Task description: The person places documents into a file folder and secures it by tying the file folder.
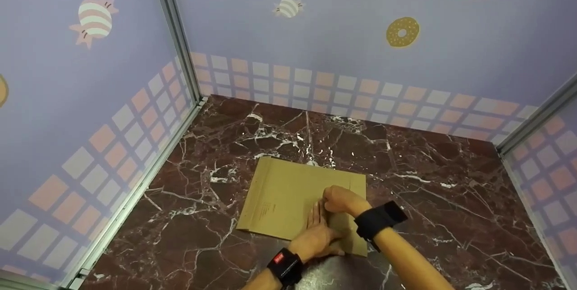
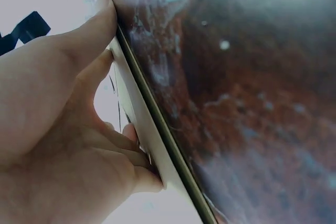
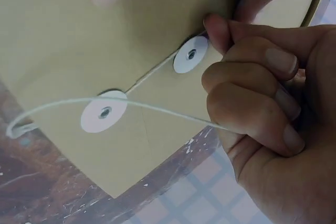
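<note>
A brown kraft document envelope (image 1: 284, 191) lies flat on the marbled floor. On it, in the right wrist view, sit two white button discs (image 3: 104, 111) with metal eyelets, joined by a stretch of string (image 3: 152, 72). My right hand (image 1: 341, 200) curls its fingers round the string's free length, which loops out past the envelope's edge; the index finger is close to the upper disc. My left hand (image 1: 315, 238) rests on the envelope beside it, fingers extended. Its thumb (image 2: 100, 24) touches the envelope's edge in the left wrist view.
Dark red marbled floor (image 1: 189, 227) with white veins surrounds the envelope. Patterned purple panels (image 1: 315, 33) in metal frames stand behind and on both sides. Each wrist wears a black strap (image 1: 286, 266). Small printed text (image 1: 269, 209) marks the envelope.
</note>
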Available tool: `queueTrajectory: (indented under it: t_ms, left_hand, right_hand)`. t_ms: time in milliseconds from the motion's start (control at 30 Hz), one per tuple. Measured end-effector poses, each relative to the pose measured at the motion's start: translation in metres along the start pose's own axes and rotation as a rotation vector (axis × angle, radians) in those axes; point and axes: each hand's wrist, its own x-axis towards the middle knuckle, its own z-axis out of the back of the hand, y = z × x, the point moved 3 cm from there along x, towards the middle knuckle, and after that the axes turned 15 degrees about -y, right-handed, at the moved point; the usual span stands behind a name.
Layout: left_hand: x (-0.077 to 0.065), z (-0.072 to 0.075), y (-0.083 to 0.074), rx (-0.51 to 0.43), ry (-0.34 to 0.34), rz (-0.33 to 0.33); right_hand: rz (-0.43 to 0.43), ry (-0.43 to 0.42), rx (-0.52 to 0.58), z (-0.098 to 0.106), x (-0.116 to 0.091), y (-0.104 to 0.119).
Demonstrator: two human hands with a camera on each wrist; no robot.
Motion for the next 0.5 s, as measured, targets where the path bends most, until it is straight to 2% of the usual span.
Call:
queueTrajectory:
  t_ms: [133,367,500]
  left_hand:
    - [-0.001,0.0,-0.001,0.01,-0.012,0.004]
    - [0.001,-0.002,-0.001,0.056,0.029,0.101]
    - [0.001,-0.004,-0.001,0.056,0.047,0.13]
  right_hand:
    - [-0.033,-0.015,0.016,0.0,0.006,-0.004]
    - [-0.04,0.003,0.135,0.002,0.007,-0.015]
    - [-0.012,-0.022,0.146,0.003,0.006,-0.018]
